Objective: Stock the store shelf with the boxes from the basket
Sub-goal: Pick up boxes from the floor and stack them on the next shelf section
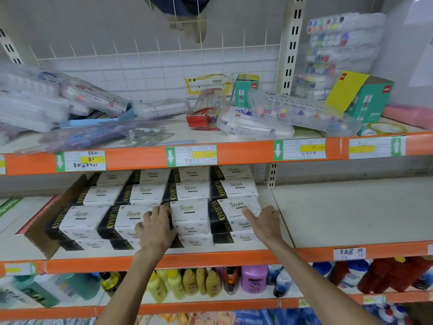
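While my left hand [155,228] and right hand [264,221] clasp the front boxes [191,218] mid-frame, squaring them I reckon | shelf [339,212] centre stacked full, right stretch bare | basket out of view, remainder unknown

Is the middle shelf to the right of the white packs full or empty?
Empty: bare board shows on the middle shelf right of the white packs.
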Action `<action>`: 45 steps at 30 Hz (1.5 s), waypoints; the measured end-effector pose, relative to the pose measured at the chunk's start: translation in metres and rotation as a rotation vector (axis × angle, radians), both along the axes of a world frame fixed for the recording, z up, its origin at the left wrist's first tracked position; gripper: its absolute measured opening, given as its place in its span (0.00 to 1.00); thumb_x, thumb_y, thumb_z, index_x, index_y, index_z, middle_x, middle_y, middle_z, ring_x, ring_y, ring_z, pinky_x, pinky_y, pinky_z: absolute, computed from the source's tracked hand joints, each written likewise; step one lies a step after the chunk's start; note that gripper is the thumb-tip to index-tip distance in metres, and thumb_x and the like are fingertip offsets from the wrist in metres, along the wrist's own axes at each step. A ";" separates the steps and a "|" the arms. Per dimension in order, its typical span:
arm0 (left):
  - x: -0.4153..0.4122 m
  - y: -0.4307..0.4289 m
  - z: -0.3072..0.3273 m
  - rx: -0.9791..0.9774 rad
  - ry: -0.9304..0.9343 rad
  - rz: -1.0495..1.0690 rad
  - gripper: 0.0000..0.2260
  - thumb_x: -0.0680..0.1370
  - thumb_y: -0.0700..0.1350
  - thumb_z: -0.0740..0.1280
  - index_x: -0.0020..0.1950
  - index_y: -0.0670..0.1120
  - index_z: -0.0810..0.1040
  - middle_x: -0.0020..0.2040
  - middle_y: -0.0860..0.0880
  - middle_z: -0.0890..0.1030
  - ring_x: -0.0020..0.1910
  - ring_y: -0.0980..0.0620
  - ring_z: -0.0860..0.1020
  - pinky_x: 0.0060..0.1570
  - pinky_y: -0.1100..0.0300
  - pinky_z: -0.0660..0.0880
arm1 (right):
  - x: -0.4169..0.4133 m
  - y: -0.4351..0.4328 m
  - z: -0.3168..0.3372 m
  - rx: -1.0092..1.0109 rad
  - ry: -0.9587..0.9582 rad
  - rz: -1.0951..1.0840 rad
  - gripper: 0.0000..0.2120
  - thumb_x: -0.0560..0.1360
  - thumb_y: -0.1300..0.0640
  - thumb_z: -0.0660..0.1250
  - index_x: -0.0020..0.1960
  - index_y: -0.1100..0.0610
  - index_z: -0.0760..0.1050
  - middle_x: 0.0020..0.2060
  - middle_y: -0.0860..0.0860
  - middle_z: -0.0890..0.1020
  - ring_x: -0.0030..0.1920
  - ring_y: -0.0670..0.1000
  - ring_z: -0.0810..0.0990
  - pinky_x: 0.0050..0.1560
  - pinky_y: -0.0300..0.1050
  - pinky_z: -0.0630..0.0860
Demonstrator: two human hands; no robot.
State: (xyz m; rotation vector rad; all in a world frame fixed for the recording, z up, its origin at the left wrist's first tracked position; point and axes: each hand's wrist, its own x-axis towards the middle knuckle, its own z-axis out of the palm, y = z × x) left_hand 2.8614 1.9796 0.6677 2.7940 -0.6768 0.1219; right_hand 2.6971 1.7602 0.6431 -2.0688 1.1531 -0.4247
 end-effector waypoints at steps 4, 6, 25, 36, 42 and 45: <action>0.002 0.002 0.002 -0.011 0.007 -0.021 0.18 0.74 0.46 0.68 0.63 0.53 0.69 0.62 0.52 0.71 0.65 0.45 0.67 0.62 0.44 0.66 | -0.002 0.000 -0.005 -0.018 0.018 -0.022 0.35 0.74 0.34 0.61 0.64 0.64 0.64 0.61 0.60 0.68 0.58 0.56 0.69 0.54 0.50 0.73; 0.004 0.003 0.004 -0.013 0.020 -0.041 0.18 0.74 0.45 0.68 0.62 0.54 0.69 0.62 0.52 0.71 0.63 0.45 0.68 0.59 0.44 0.67 | -0.002 0.001 -0.008 0.011 0.013 -0.047 0.36 0.75 0.35 0.61 0.66 0.65 0.62 0.62 0.60 0.68 0.60 0.57 0.69 0.55 0.52 0.73; -0.021 -0.014 0.002 -0.088 -0.137 -0.117 0.20 0.72 0.50 0.69 0.64 0.50 0.73 0.63 0.47 0.71 0.67 0.44 0.64 0.65 0.43 0.61 | -0.041 -0.013 -0.019 0.097 -0.208 -0.020 0.21 0.79 0.42 0.57 0.59 0.58 0.72 0.55 0.56 0.78 0.54 0.55 0.77 0.57 0.52 0.75; -0.161 -0.138 -0.015 -0.359 -0.058 -0.725 0.08 0.76 0.39 0.64 0.52 0.47 0.78 0.52 0.48 0.76 0.53 0.48 0.72 0.54 0.53 0.73 | -0.162 -0.056 -0.028 -0.080 -0.227 -0.079 0.11 0.80 0.51 0.60 0.56 0.57 0.73 0.51 0.52 0.76 0.51 0.51 0.76 0.54 0.47 0.74; -0.258 -0.195 -0.061 -0.281 0.229 -0.801 0.08 0.75 0.36 0.63 0.49 0.46 0.79 0.49 0.47 0.78 0.51 0.46 0.76 0.52 0.54 0.73 | -0.259 -0.093 -0.050 -0.013 -0.135 0.055 0.06 0.81 0.52 0.59 0.53 0.54 0.71 0.45 0.51 0.78 0.41 0.50 0.78 0.46 0.51 0.75; -0.300 -0.206 -0.095 -0.145 0.386 -0.696 0.09 0.74 0.36 0.63 0.51 0.44 0.79 0.52 0.45 0.79 0.53 0.45 0.77 0.53 0.55 0.73 | -0.301 -0.109 -0.072 -0.006 -0.046 0.147 0.06 0.81 0.51 0.59 0.51 0.53 0.70 0.42 0.48 0.78 0.38 0.47 0.78 0.41 0.50 0.74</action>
